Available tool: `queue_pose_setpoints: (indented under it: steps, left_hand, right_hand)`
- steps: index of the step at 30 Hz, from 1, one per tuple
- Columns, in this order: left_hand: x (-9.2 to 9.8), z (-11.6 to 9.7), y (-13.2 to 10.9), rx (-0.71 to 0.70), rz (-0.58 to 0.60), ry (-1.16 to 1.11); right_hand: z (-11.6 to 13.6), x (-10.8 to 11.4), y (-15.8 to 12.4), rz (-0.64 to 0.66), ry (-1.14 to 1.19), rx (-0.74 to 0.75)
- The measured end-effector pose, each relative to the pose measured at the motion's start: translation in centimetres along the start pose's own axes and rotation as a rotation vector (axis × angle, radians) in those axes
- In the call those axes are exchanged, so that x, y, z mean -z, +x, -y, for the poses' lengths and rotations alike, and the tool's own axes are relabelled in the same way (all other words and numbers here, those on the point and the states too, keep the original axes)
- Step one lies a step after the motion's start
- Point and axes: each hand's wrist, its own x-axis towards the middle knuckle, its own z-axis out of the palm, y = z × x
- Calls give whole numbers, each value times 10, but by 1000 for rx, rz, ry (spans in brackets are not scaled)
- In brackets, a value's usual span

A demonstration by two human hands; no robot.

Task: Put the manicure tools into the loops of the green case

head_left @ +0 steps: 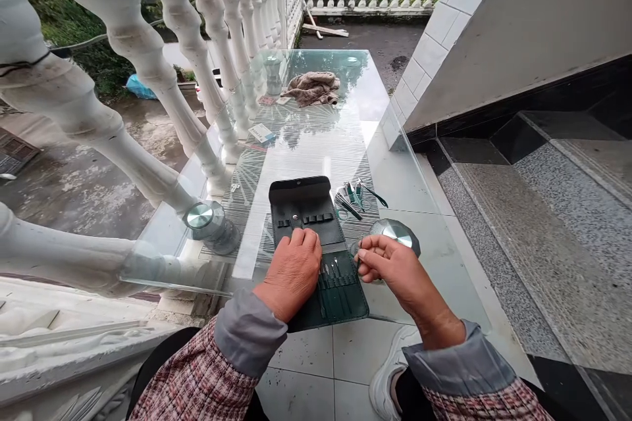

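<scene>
An unfolded dark green manicure case (pixel 301 196) lies on the glass table. Its upper half has loops without tools in them, and several slim metal tools (pixel 332 270) stand in the loops of its lower half. My left hand (pixel 295 270) rests over the left side of the case, fingers bent and closed against it, hiding part of it. Beside the case's right edge, my right hand (pixel 392 264) pinches a slim dark manicure tool (pixel 358 259) between thumb and fingers; its kind is mostly hidden. Several nail clippers (pixel 353 195) and green-handled tools lie in a cluster beyond my right hand.
The glass table (pixel 419 184) has faceted round supports (pixel 212 227) near its left and right edges. A crumpled brown cloth (pixel 316 87) and a small box (pixel 261 134) lie farther back. White balusters (pixel 168 72) line the left; granite steps (pixel 523 210) rise at right.
</scene>
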Motion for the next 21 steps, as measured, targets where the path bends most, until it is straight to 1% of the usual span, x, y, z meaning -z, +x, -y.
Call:
queue_pose_setpoints:
  steps: [5,11,15,21]
  left_hand:
    - [1,0,0,0,3,-10]
    - [0,0,0,-3,24,-7]
    - [0,0,-1,-3,14,-4]
    - [1,0,-1,-3,27,-7]
  right_hand:
    - [-1,-10,6,2,-37,44]
    - [2,-19,6,18,-109,51]
    - [3,-22,4,36,-145,65]
    - [1,-25,6,12,-209,100]
